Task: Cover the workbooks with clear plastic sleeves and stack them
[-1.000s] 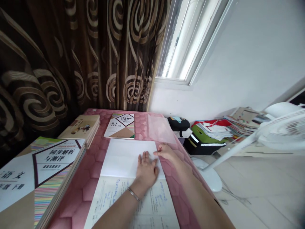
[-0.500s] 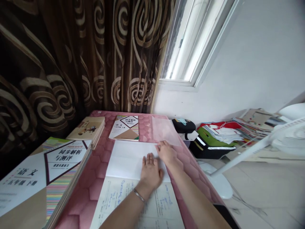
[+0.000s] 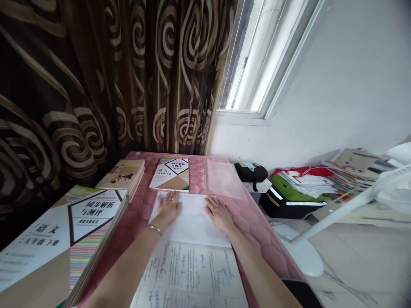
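Observation:
A white sheet (image 3: 195,220) lies flat over the far part of an open workbook (image 3: 199,273), whose near page shows print and blue handwriting. My left hand (image 3: 168,208), with a silver bracelet at the wrist, rests on the sheet's far left corner, fingers stretched. My right hand (image 3: 218,212) lies on the sheet's right edge near its far corner, fingers spread. Both hands press flat and hold nothing. Just beyond the sheet lies a workbook with a white and tan cover (image 3: 170,174). A translucent sheet (image 3: 224,177) is spread to its right.
Stacked workbooks (image 3: 48,239) and smaller tan books (image 3: 122,174) stand at the left on the pink quilted surface (image 3: 141,218). Right of it are a black pouch (image 3: 252,172), a green and black bag (image 3: 289,194), piled papers (image 3: 356,169) and a white fan (image 3: 340,214).
My left hand has moved from the middle of the white sheet to its far left corner. My right hand has stayed near the far right corner, its fingers now spread flatter. The view has shifted slightly.

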The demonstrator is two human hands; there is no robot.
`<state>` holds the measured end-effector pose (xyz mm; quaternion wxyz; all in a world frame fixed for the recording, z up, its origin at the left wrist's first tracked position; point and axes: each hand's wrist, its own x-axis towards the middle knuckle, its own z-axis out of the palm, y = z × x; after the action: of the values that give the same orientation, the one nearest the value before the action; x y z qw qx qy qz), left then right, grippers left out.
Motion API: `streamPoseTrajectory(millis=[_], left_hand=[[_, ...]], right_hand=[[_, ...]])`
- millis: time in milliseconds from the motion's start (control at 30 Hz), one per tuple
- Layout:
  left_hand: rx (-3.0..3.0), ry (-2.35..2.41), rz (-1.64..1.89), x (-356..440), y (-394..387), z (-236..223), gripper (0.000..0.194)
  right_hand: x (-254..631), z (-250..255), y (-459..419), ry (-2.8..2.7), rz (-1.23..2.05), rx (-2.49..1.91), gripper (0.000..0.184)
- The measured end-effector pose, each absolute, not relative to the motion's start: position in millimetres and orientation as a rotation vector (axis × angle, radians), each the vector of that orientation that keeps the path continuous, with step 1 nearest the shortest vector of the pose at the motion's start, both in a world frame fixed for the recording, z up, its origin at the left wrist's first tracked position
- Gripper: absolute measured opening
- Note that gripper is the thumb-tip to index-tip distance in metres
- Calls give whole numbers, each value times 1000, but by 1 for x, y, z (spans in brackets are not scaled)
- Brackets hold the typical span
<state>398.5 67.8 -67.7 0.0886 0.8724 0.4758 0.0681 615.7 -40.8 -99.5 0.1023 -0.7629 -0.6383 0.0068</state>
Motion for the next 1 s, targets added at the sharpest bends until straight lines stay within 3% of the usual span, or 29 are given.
streamPoseTrajectory(millis=[233, 667, 800, 1000], left_hand=[[2476, 1670, 201, 364, 81, -70, 60], [2505, 1670, 143, 361, 64, -58, 56], [2639, 1632, 131, 353, -1, -58, 51], [2918, 817, 353, 322, -160, -129, 51]], right_hand=[[613, -89, -41, -1886, 58, -2315, 52], [542, -62, 0, -2006, 108, -2249, 43], [548, -57, 12, -1913, 53, -2342, 37], [561, -53, 31, -1866, 66, -2430, 42]])
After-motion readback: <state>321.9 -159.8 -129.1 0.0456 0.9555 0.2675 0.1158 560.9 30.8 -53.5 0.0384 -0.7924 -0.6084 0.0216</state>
